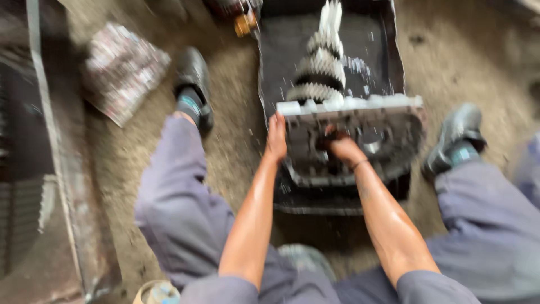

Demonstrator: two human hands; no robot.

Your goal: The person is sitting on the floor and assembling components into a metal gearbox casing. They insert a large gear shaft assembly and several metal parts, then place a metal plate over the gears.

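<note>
Left hand (276,137) clamps the left edge of the metal gear housing (360,141) in the dark tray (394,50). Right hand (344,149) presses into its face, grip too blurred to tell. Gear shaft (322,62) rises behind.

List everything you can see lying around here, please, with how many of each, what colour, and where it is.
Gear shaft: one, pale grey, stacked toothed wheels, standing in the tray.
Metal housing: one, grey, pale top edge, at the tray's near end.
Tray: one, black, on the ground, middle top.
Metal block: one, grey, blurred, ground at upper left.
Orange object: one, top edge; too blurred to identify.
Container: one, pale, bottom edge.
Shoes: two, dark grey, either side of the tray.
Trousers: grey-blue, both legs.
Left hand: bare, on the housing's left edge.
Right hand: bare, dirty, reaching into the housing.
</note>
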